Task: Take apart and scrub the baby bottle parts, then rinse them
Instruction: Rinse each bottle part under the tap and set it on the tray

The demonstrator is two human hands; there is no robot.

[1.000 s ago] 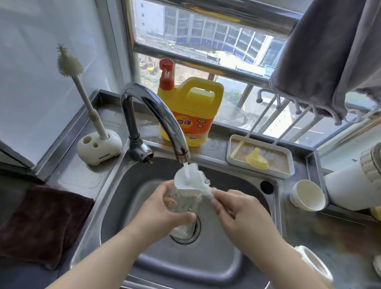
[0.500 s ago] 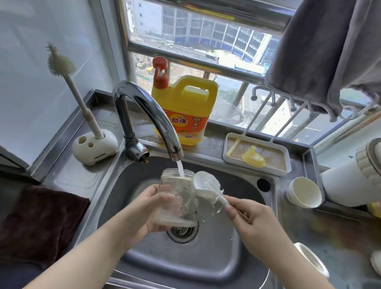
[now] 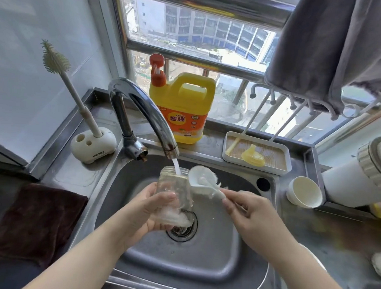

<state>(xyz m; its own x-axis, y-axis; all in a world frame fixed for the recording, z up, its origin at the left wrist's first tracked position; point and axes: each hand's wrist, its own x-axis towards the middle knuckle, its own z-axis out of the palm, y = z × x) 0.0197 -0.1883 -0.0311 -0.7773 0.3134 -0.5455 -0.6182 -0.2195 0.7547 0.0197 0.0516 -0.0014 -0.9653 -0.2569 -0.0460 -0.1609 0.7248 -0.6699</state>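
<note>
Bottle, clear glass, stands nearly upright over the sink, long axis vertical, mouth up under the faucet stream. Left hand wraps its fingers round the bottle's lower body. Right hand pinches the handle of a white brush, whose head rests just beside the bottle's rim, handle slanting down toward the right.

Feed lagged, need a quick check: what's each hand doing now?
Left hand: grips the clear bottle under the running tap.
Right hand: pinches the white brush handle.
</note>
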